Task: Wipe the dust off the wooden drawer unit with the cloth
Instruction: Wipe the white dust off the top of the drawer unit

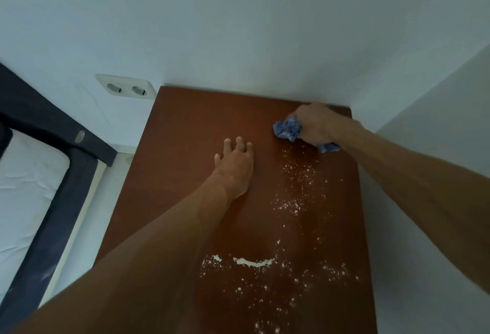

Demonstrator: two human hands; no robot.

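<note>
The right hand point(316, 124) squeezes the blue cloth point(288, 128) tight at the far right corner of the wooden drawer unit point(185, 132) — the left hand point(234, 162) lies flat, fingers straight, mid-top — white dust point(253, 262) sits near the front edge

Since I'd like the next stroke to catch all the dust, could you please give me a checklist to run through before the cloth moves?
1. Grip: right hand holds the cloth bunched: ok.
2. Start: cloth sits at the far right corner of the drawer unit, behind the white dust: ok.
3. Support: left hand flat on the top, off the dust: ok.
4. Surface clean: not ok, dust trails to the near edge.
5. Pressure on the wood: cannot tell.
</note>
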